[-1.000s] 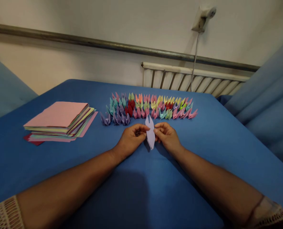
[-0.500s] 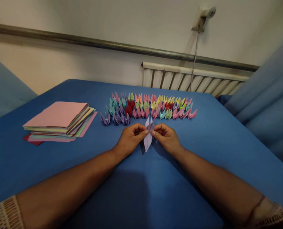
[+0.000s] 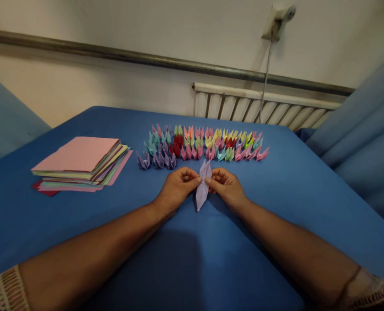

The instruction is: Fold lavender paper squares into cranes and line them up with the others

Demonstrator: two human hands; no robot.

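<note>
A light purple folded paper piece point(image 3: 203, 190), long and pointed at both ends, is held between my two hands above the blue table. My left hand point(image 3: 181, 188) pinches its left side near the middle with thumb and fingers. On the opposite edge, my right hand point(image 3: 226, 186) pinches it the same way. Just beyond my hands stand rows of small folded paper cranes point(image 3: 196, 152) in pink, purple, red, yellow, green and turquoise. The fingers behind the paper are partly hidden.
To the left lies a stack of coloured paper sheets point(image 3: 77, 154), pink on top. Blue cloth point(image 3: 140, 255) covers the table. Behind it are a wall with a metal rail point(image 3: 120, 54), a radiator point(image 3: 243, 106) and a socket with a cord. A blue curtain point(image 3: 366, 129) hangs at the right.
The upper end of the purple paper has opened out into a longer, flatter shape, and its lower tip sits slightly lower. Both hands keep their pinch in nearly the same place.
</note>
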